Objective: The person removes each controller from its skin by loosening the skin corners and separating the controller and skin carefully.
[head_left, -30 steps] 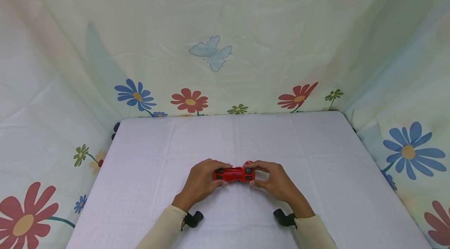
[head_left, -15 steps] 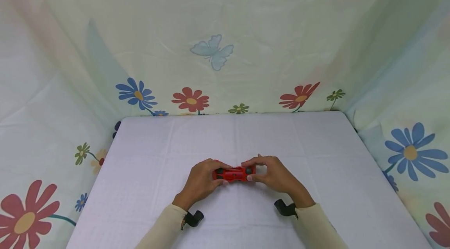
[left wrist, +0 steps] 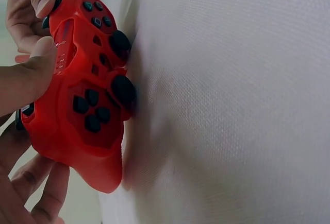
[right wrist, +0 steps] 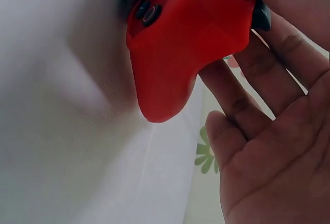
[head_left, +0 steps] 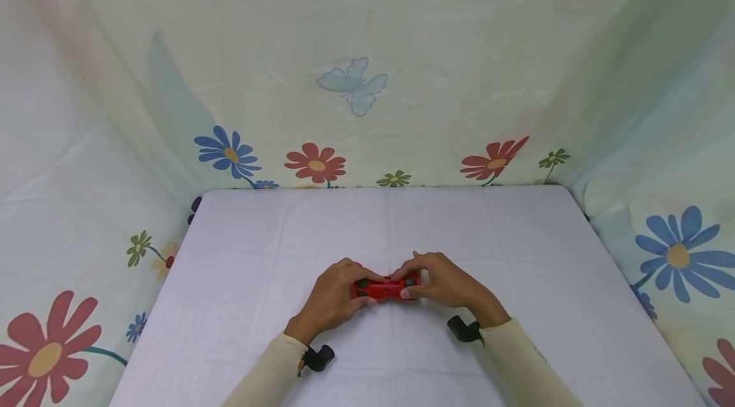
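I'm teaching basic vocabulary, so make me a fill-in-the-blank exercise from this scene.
1. The game controller held by the left hand and right hand is coloured ____.
2. The left wrist view shows ____ thumbsticks.
3. The pale blue insect printed on the backdrop is a ____.
Missing words: red; two; butterfly.

Head view: the left hand [head_left: 337,292] and right hand [head_left: 450,282] partly cover the red controller [head_left: 386,291]; the bottom edge cuts off the sleeves [head_left: 267,365] and table [head_left: 396,228]. Right wrist view: the top edge crops the controller. Left wrist view: the white markings [left wrist: 60,59] are too small to read.
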Available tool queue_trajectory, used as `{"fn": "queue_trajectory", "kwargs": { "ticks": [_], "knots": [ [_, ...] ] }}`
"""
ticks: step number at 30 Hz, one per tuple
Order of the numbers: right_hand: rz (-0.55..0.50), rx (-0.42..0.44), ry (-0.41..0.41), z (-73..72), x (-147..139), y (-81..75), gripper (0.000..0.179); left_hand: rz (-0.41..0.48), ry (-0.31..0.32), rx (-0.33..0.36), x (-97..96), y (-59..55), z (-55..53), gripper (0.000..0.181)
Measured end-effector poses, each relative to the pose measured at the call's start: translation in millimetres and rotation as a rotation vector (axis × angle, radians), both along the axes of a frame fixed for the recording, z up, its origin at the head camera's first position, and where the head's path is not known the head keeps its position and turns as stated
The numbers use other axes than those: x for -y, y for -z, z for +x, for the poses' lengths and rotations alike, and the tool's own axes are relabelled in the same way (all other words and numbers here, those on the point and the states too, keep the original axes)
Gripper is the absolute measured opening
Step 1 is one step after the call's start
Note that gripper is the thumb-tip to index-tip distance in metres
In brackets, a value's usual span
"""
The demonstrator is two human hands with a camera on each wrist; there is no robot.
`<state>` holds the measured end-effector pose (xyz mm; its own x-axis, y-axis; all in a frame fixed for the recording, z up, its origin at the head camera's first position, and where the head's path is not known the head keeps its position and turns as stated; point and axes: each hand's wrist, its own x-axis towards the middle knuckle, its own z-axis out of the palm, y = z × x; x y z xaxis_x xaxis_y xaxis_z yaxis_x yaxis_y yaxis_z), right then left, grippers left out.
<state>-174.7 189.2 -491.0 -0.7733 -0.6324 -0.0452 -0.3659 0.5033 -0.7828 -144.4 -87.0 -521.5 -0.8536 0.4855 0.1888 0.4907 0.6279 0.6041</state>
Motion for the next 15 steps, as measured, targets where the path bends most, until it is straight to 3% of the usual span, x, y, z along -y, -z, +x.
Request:
{"fn": "queue_trajectory", "kwargs": {
  "ticks": [15],
  "knots": [
    [0.068,0.021,-0.051,-13.5,0.5,-3.3,0.030,-0.045,0.008,-0.037,-1.9,3.6,-1.9,0.053]
  ]
}}
